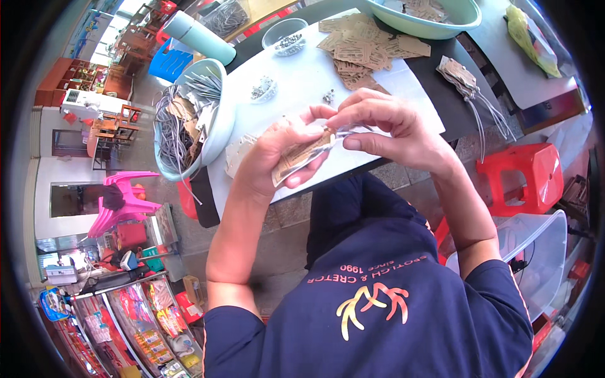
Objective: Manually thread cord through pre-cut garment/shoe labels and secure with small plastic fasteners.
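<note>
My left hand (268, 151) is closed around a small stack of brown cardboard tags (304, 157), held above the near edge of the table. The fingers of my right hand (394, 129) pinch together at the stack's upper end, beside a grey cord (356, 129); exactly what the fingertips grip is hidden. Beyond my hands, a few small metal bits (328, 96) lie on a white sheet (409, 85). More brown tags (359, 53) are heaped at its far side. A shallow clear dish (272, 94) and a clear bowl (277, 28) hold small metal pieces.
At the left stands a pale blue basin (228, 104) of grey cords, with a teal bottle (198, 36) behind it. A green basin (435, 30) is at the far edge. Corded tags (459, 79) lie right, above a red stool (535, 173). A clear bin (548, 252) is beside me.
</note>
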A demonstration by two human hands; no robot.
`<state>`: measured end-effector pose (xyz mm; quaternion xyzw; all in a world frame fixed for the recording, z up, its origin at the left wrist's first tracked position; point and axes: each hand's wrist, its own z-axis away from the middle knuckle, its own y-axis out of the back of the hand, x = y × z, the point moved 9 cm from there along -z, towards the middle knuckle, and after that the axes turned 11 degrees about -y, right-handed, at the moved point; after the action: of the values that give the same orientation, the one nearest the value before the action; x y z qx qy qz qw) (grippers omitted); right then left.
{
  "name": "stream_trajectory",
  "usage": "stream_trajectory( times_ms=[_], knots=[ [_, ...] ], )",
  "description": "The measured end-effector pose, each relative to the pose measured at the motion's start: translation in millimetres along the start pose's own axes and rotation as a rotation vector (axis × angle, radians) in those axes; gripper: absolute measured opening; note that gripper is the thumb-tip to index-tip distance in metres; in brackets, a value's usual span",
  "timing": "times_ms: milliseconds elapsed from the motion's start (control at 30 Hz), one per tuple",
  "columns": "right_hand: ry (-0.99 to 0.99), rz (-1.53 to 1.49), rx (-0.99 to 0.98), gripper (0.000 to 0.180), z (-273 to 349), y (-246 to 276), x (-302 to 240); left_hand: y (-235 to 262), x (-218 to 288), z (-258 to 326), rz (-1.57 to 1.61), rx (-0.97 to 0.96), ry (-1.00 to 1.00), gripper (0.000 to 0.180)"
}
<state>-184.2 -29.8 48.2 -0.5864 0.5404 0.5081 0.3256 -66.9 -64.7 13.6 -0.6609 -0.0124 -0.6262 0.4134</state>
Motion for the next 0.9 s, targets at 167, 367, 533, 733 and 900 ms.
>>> stream_trajectory(
  times_ms=[167,367,533,733,900],
  knots=[
    [-0.070,-0.166,0.072,0.015,-2.2,8.5,6.0,-18.1,-1.7,-1.1,0.094,-0.072,-0.044,0.038],
    [-0.108,0.049,0.165,0.011,-4.4,16.9,-1.9,7.9,38.5,9.1,-0.285,0.035,-0.296,0.051],
    [-0.125,0.142,0.216,0.011,-8.9,16.2,-5.9,-10.3,63.9,8.9,-0.926,0.128,-0.362,0.023],
    [-0.549,-0.180,-0.009,0.016,-6.8,9.7,23.3,-19.9,72.4,11.5,-1.195,0.073,-0.589,0.015],
    [-0.490,-0.166,-0.066,0.016,-7.7,3.1,21.0,-21.6,68.0,9.6,-1.166,-0.006,-0.672,0.014]
  ],
)
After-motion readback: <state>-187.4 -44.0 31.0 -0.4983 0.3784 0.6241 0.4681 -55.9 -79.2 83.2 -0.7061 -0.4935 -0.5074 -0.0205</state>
